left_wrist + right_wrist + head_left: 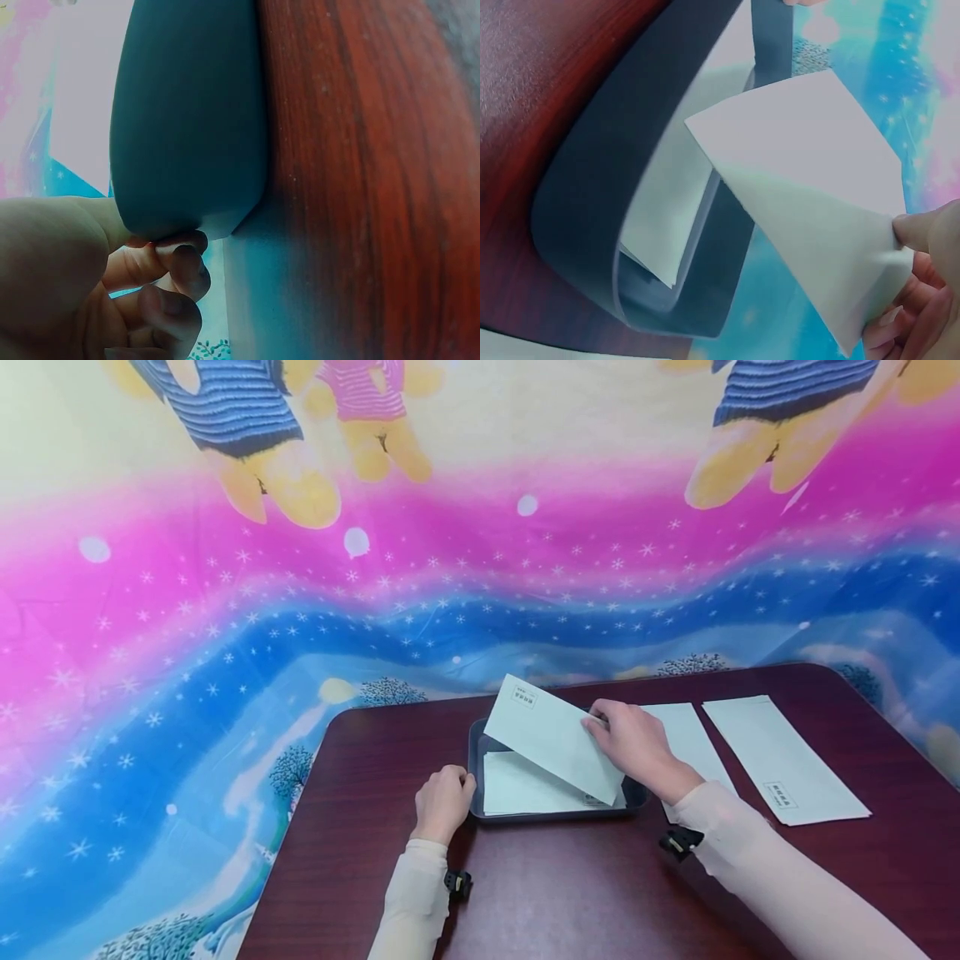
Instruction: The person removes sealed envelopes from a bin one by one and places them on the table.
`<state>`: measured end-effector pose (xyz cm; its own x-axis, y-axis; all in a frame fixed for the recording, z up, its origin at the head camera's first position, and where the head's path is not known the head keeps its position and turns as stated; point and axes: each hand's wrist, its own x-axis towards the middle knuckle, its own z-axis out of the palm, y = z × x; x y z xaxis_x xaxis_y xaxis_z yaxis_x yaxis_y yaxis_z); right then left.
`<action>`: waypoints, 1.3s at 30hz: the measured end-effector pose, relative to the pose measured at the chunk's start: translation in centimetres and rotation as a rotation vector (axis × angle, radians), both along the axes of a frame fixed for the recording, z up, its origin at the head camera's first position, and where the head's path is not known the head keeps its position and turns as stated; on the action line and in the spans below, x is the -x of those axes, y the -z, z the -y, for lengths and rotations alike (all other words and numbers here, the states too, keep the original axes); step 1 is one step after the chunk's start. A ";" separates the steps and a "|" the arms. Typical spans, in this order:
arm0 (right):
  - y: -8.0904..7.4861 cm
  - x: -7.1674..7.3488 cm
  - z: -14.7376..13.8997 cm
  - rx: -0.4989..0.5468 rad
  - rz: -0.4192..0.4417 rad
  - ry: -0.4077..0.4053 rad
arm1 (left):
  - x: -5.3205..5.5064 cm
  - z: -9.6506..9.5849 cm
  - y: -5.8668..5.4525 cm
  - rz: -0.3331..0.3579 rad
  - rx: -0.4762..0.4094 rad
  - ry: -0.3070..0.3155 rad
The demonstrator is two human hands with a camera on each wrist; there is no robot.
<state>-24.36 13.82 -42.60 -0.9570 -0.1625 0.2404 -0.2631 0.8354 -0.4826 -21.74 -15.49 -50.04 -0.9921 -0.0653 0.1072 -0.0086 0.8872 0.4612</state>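
My right hand (637,745) pinches a white envelope (551,737) by its right edge, thumb on one face and fingers on the other. It is held slanted above a dark grey tray (555,819), with small printed marks near two corners, and bends slightly in the right wrist view. Inside the tray lie other white envelopes (513,785), partly covered by the raised one. At the tray's left end, my left hand (442,803) grips the wall; in the left wrist view the thumb reaches over the rim and the fingers (184,270) curl against the outside.
To the right of the tray, a white envelope pile (693,735) lies partly behind my right arm. Farther right lies another envelope stack (783,760) with a printed box. All rest on a dark red wooden table (570,893), with a colourful cartoon cloth (480,568) hanging behind.
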 end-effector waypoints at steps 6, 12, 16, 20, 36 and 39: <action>-0.8 -0.1 -0.8 0.009 -0.026 0.016 | 0.0 0.0 0.1 0.003 0.002 -0.001; -1.2 -0.3 -1.7 0.001 -0.031 0.036 | 0.0 0.0 0.0 0.000 0.005 -0.001; -1.4 -0.4 -2.3 -0.001 -0.036 0.053 | -0.1 0.0 0.0 0.000 -0.002 0.002; -1.7 -0.5 -3.1 -0.007 -0.036 0.072 | -0.1 0.0 0.0 -0.004 -0.003 0.006; -1.7 -0.6 -6.3 0.028 -0.028 0.150 | 0.0 0.0 0.1 0.009 -0.004 0.004; -1.7 -0.7 -7.0 0.032 -0.031 0.166 | 0.0 -0.1 0.0 0.010 -0.002 0.006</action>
<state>-23.66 20.82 -40.92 -0.9619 0.0056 0.2732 -0.1381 0.8528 -0.5037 -21.75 -15.43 -50.07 -0.9935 -0.0594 0.0971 -0.0077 0.8863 0.4630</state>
